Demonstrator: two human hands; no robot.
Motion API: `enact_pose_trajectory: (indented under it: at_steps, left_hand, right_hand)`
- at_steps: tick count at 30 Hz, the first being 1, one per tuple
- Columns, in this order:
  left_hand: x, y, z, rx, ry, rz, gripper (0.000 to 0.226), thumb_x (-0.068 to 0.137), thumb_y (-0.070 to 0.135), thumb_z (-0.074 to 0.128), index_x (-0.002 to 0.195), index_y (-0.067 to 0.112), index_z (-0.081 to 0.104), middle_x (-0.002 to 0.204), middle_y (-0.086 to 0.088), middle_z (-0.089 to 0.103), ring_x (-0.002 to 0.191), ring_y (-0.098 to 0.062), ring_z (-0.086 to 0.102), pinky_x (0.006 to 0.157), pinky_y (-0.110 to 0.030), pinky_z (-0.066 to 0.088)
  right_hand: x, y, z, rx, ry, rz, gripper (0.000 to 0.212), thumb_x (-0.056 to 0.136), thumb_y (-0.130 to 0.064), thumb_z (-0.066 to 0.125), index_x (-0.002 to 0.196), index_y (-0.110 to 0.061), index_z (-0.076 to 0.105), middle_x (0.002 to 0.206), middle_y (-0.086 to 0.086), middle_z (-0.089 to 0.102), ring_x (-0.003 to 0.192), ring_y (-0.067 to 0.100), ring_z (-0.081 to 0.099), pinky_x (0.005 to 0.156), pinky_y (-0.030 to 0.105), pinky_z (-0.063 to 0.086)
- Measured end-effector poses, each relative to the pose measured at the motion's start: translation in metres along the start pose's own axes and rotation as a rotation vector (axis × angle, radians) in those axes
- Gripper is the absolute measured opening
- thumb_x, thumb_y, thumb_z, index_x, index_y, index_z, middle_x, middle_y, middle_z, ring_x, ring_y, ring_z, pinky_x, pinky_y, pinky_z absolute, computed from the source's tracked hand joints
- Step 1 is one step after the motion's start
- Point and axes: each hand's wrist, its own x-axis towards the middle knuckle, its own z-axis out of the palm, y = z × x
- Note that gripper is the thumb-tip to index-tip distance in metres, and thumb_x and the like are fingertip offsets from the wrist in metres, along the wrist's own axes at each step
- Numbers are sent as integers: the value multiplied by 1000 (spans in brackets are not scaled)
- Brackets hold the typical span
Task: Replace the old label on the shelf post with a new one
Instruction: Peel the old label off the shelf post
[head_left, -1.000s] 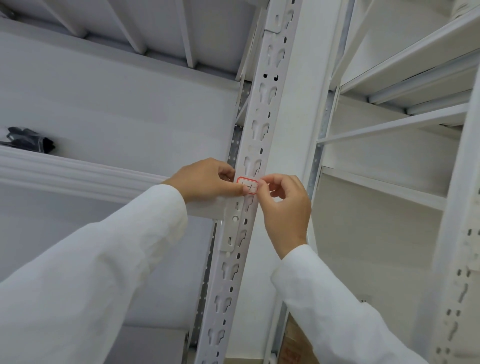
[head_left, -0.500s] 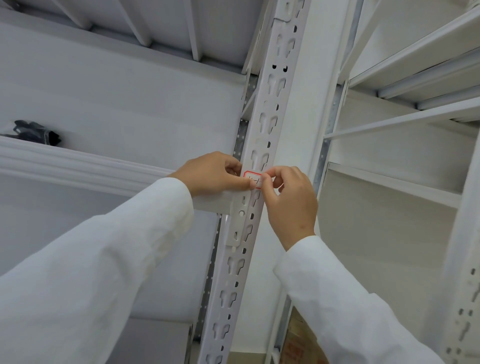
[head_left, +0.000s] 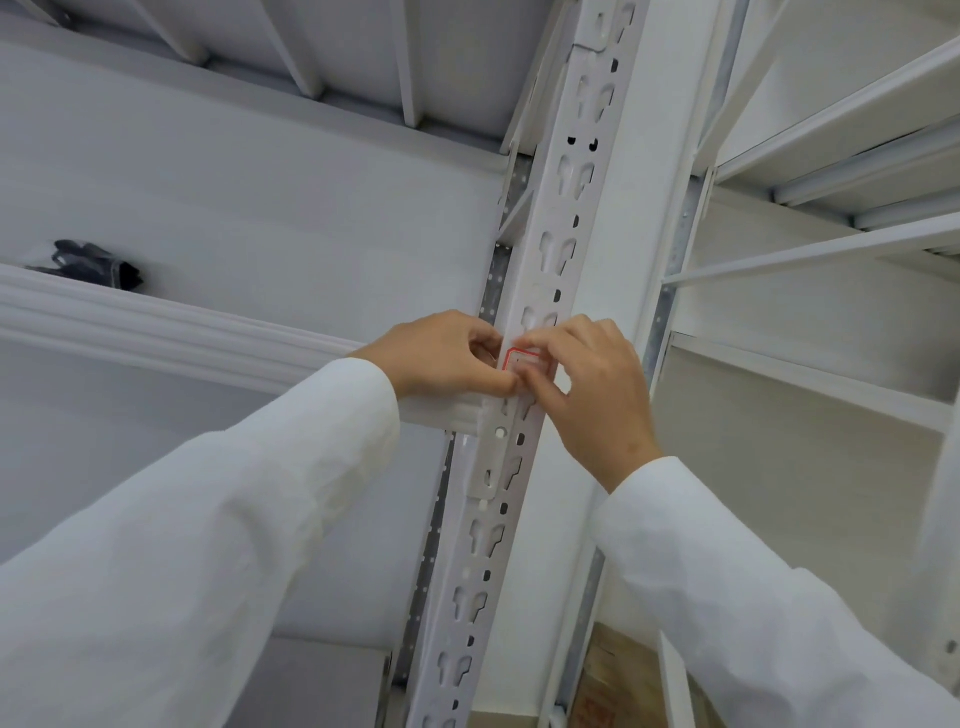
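Note:
A small white label with a red border (head_left: 521, 357) sits on the front of the white perforated shelf post (head_left: 558, 218), at the level of the left shelf beam. My left hand (head_left: 441, 358) is curled at the label's left edge, with the thumb tip pressed on its lower corner. From the right, my right hand (head_left: 597, 395) reaches in with the index finger along the label's top and the thumb below it. The fingers hide most of the label. Both arms wear white sleeves.
A white shelf beam (head_left: 156, 332) runs left from the post, with a dark pair of gloves (head_left: 98, 262) lying on the shelf above it. White shelves (head_left: 831, 150) stand on the right. A cardboard box (head_left: 613, 686) shows at the bottom.
My right hand's fingers have closed in over the label and now cover more of it. My left thumb stays on its left edge. The view has shifted slightly.

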Motion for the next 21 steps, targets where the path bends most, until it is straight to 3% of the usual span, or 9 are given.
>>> enact_pose_trajectory:
  at_steps: [5, 9, 12, 21]
  left_hand:
    - [1, 1, 0, 28, 2, 8, 25, 69, 50, 68, 81, 29, 66, 73, 15, 66, 73, -6, 58, 71, -26, 41]
    - [2, 0, 1, 23, 8, 0, 41, 60, 54, 63, 87, 24, 67, 78, 13, 69, 80, -10, 62, 78, -29, 44]
    - [2, 0, 1, 25, 11, -4, 34, 59, 50, 60, 80, 23, 63, 66, 15, 61, 69, -8, 54, 70, -26, 39]
    - [-1, 3, -1, 43, 5, 15, 10, 71, 38, 65, 68, 35, 56, 61, 19, 58, 64, 1, 52, 67, -25, 35]
  right_hand:
    - [0, 3, 3, -73, 117, -77, 6, 83, -22, 67, 87, -20, 72, 77, 0, 63, 75, 21, 47, 67, 30, 35]
    - [-1, 4, 7, -96, 174, -142, 8, 85, -20, 65, 81, -19, 72, 74, -1, 64, 75, 19, 45, 66, 32, 35]
    - [-1, 1, 10, -87, 192, -142, 9, 84, -19, 66, 77, -20, 71, 72, -1, 63, 74, 19, 44, 66, 31, 34]
    - [5, -1, 7, -58, 125, -103, 7, 81, -19, 65, 75, -17, 69, 71, 1, 61, 64, 24, 48, 62, 31, 37]
